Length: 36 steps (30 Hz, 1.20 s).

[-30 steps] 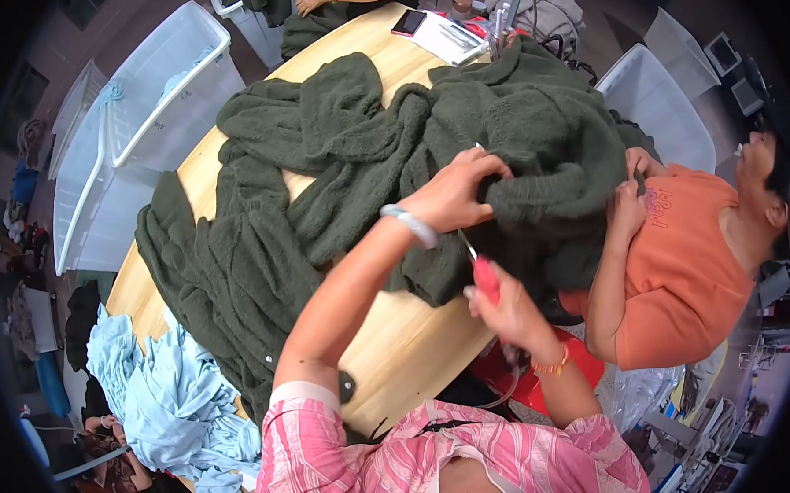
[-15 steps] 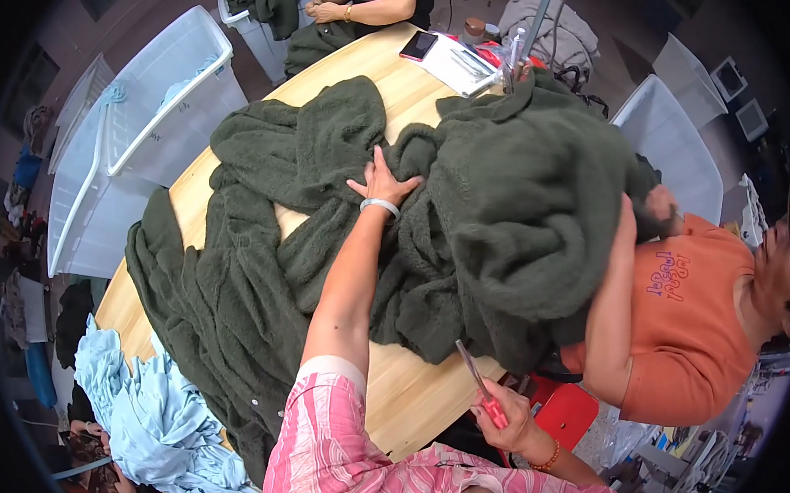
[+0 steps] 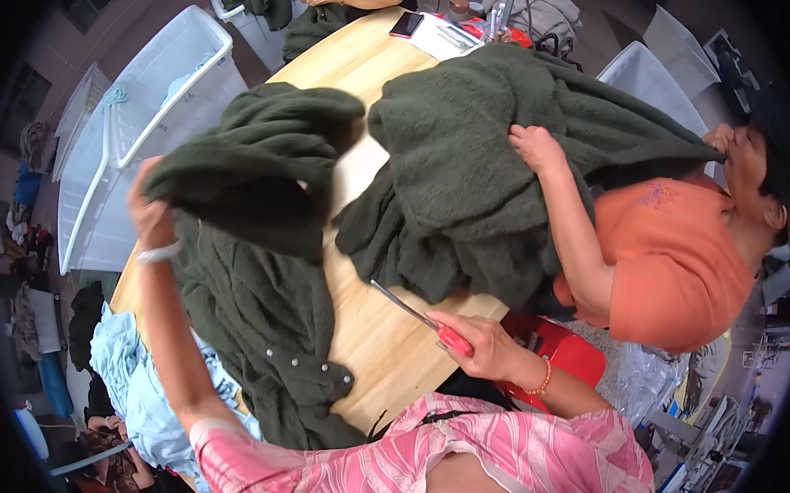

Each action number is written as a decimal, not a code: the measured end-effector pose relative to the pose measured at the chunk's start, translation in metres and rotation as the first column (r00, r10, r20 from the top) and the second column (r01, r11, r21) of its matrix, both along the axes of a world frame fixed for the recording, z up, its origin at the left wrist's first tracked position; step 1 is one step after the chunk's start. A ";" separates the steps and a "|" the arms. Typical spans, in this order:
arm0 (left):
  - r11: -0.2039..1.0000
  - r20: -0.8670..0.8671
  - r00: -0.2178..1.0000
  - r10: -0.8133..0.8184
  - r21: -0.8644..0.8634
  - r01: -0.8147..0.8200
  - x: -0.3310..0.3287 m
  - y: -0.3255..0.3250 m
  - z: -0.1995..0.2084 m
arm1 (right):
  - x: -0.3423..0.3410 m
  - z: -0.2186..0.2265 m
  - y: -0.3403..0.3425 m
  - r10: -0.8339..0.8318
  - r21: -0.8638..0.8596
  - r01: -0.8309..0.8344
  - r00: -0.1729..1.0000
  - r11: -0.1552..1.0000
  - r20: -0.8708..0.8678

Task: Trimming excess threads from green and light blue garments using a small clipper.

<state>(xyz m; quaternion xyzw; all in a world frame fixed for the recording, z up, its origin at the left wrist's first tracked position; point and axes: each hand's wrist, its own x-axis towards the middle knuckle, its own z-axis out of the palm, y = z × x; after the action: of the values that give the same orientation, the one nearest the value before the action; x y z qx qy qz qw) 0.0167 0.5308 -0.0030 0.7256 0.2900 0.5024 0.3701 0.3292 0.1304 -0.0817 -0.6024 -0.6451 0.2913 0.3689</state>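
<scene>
My left hand is closed on the edge of a dark green fleece garment, holding part of it up off the table at the left. More of the same green cloth, with several pale snap buttons, hangs down toward me below it. In my right hand, near the front edge of the table, are red-handled scissors, their slim metal blades pointing up and left over bare wood. A co-worker's hand grips another green fleece garment at the right, stretching it toward an orange shirt.
The pale wooden table has a curved edge. Light blue cloth is heaped at its left, beside large white bins. A phone and papers lie at the far end. A red stool stands at right.
My left hand has swung left, dragging green cloth apart from the right-hand heap and lifting it. My right hand with the scissors has risen over the table. The co-worker has spread their garment.
</scene>
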 end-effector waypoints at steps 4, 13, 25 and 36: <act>0.887 -0.333 0.941 0.058 0.450 0.104 -0.071 -0.124 0.092 | -0.045 -0.002 -0.005 0.071 0.035 -0.070 0.997 0.997 -0.042; 0.875 -0.912 0.247 -0.327 -0.193 0.445 -0.116 -0.358 -0.143 | -0.098 -0.013 -0.018 0.142 -0.162 -0.131 0.988 0.978 0.062; 0.993 -0.631 0.767 0.116 0.050 -0.109 -0.071 -0.338 -0.226 | -0.131 -0.046 -0.054 0.309 -0.403 -0.217 0.934 0.889 0.179; 0.957 -0.954 0.268 0.135 0.196 0.213 -0.025 -0.345 -0.290 | -0.119 -0.059 -0.075 0.352 -0.595 -0.122 0.891 0.795 0.288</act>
<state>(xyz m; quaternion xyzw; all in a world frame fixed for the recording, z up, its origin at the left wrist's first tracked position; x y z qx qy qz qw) -0.0081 0.1859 -0.2932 0.9325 0.3603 -0.0126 0.0225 0.2105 0.0551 -0.1408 -0.6413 -0.6615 0.3889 0.0014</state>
